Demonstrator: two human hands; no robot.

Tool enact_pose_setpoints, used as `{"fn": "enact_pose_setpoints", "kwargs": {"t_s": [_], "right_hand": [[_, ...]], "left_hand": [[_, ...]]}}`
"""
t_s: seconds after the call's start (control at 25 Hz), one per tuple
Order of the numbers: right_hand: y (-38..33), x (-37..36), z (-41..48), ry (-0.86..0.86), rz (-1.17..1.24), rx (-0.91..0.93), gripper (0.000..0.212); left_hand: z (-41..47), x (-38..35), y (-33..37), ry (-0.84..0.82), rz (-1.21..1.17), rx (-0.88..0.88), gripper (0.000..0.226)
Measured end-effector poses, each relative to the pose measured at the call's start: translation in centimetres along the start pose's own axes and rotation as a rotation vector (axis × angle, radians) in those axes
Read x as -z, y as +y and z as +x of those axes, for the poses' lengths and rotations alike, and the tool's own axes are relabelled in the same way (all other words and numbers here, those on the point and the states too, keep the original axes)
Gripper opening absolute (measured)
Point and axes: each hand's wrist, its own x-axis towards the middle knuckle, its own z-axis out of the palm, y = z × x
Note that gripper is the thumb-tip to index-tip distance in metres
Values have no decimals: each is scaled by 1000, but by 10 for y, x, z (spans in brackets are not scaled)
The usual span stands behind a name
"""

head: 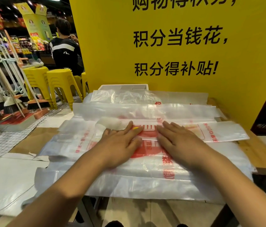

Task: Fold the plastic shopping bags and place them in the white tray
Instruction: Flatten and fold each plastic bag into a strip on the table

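At mid-frame the left hand (120, 145) and right hand (178, 141) lie side by side, fingers straight and flat, pressing a red-printed plastic shopping bag (219, 131) atop a spread pile of bags (145, 185) on the wooden worktop (259, 154). The white tray (124, 87) sits just behind the pile, upper centre, against the yellow sign (243, 46).

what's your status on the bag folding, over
Left hand and right hand flat, pressing top plastic shopping bag. Bag on the pile, not in white tray. Loose bags cover tray's near rim.
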Motion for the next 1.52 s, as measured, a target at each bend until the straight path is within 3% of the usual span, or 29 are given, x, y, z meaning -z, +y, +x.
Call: {"fn": "enact_pose_setpoints", "kwargs": {"t_s": [0.24,0.36,0.44,0.56,0.64,0.92,1.32,1.52], "right_hand": [[64,25,-30,-99,-70,-352,85],[70,26,-31,-124,-108,-456,80],[58,25,-30,-45,-180,-488,74],[24,17,-29,141,-238,-257,61],[5,8,-30,119,-142,-110,56],[13,-5,-28,30,-63,-128,53],[12,-5,-30,2,-79,-180,59],[12,9,-28,37,-55,-177,54]], "left_hand": [[4,-4,-4,2,27,54,57],[5,-5,-3,-5,28,46,57],[4,-3,-3,-10,32,50,57],[5,-2,-1,-18,49,49,58],[5,0,-1,-28,41,49,60],[-7,19,-64,-54,16,301,79],[-14,13,-76,-97,71,292,73],[-17,26,-67,-21,158,167,95]]}}
